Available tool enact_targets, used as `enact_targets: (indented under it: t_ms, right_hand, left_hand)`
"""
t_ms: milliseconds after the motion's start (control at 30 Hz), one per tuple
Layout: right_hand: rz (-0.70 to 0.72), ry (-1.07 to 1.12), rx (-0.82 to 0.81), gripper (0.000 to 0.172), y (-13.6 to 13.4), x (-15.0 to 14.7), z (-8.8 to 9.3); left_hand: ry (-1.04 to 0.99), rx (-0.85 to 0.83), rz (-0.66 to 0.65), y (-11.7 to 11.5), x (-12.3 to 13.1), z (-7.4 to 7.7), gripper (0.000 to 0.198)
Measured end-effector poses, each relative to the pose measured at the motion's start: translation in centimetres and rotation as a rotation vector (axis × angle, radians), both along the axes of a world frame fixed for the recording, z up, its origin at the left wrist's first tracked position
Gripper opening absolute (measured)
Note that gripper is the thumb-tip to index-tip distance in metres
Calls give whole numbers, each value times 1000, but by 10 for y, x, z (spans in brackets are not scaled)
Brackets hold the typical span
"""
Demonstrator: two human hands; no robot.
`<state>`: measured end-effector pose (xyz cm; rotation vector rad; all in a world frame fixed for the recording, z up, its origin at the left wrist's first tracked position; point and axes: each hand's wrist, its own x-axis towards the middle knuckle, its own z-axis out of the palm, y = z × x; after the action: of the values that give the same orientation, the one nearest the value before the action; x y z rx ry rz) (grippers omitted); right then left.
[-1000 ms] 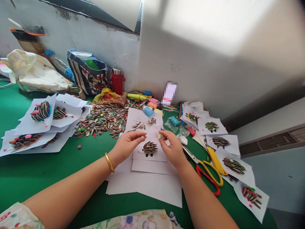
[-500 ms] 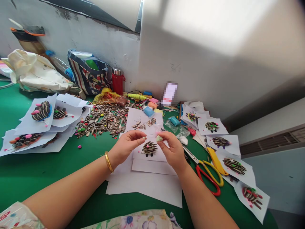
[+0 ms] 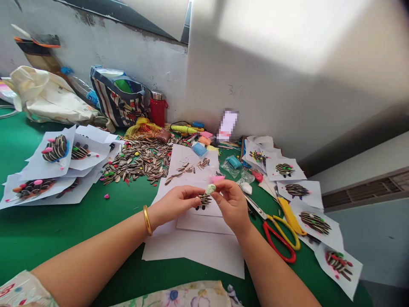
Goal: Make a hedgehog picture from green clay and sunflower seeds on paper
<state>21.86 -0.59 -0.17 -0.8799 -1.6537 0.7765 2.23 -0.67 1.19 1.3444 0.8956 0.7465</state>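
Observation:
A soft lump of pale green modelling clay [image 3: 210, 189] is pinched between the thumb and fingers of my right hand [image 3: 232, 207]. My left hand [image 3: 177, 205] is closed, thumb against fingers, just left of the lump; whatever its fingertips hold is hidden. Below both hands lies a sheet of paper [image 3: 211, 209] with a hedgehog of striped sunflower seeds [image 3: 204, 199] on it, partly covered by my left fingers. Pink clay [image 3: 217, 178] shows behind my right fingertips. Loose sunflower seeds [image 3: 188, 167] rest on the paper farther back.
A heap of sunflower seeds [image 3: 140, 157] spreads to the back left. Papers with seed hedgehogs lie in a left pile [image 3: 83, 175] and a right row [image 3: 334, 228]. Scissors [image 3: 281, 236] and a yellow cutter [image 3: 290, 216] lie beside my right forearm. A red flask [image 3: 157, 110] stands behind.
My left hand has moved slightly down and right, towards my right hand, covering part of the hedgehog. The small clay bit at its fingertips is now out of sight. More of the right hand's lump shows.

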Motion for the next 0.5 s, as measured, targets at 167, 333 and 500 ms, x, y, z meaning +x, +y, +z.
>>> enact_targets:
  t_ms: [167, 333, 500]
  right_hand:
    - [-58, -270, 187, 21, 1, 1, 2]
    - [-37, -463, 283, 25, 3, 0, 1]
    - [-89, -566, 332, 23, 2, 2, 0]
  left_hand:
    - [-10, 45, -119, -3, 0, 5, 30]
    - [-39, 46, -123, -2, -2, 4, 32]
    - [-42, 7, -188, -2, -4, 6, 13]
